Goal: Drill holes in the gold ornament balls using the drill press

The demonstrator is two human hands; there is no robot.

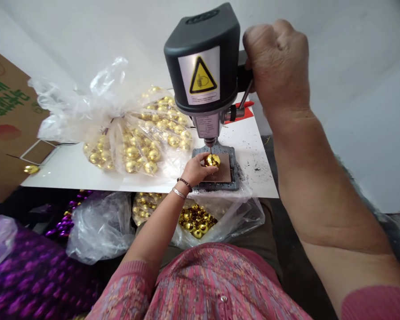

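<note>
My left hand (pixel 198 170) is closed around a shiny gold ball (pixel 213 161), thumb and fingers pinching its sides. The ball rests on a brown board (pixel 222 171) on the grey base of a small bench drill press (pixel 203 58). Just above the ball, the drill bit (pixel 211 149) points straight down and seems to meet its top. High on the right, my right hand (pixel 278 62) is wrapped in a fist around the feed lever (pixel 247 94) of the drill press; its fingers are mostly hidden.
A tied clear bag (pixel 133 138) of gold balls lies on the white table (pixel 86 178). An open bag of gold balls (pixel 196 220) sits on my lap. Purple balls (pixel 36 271) fill the lower left. A cardboard box (pixel 6 124) stands at left. Dark shavings lie around the base.
</note>
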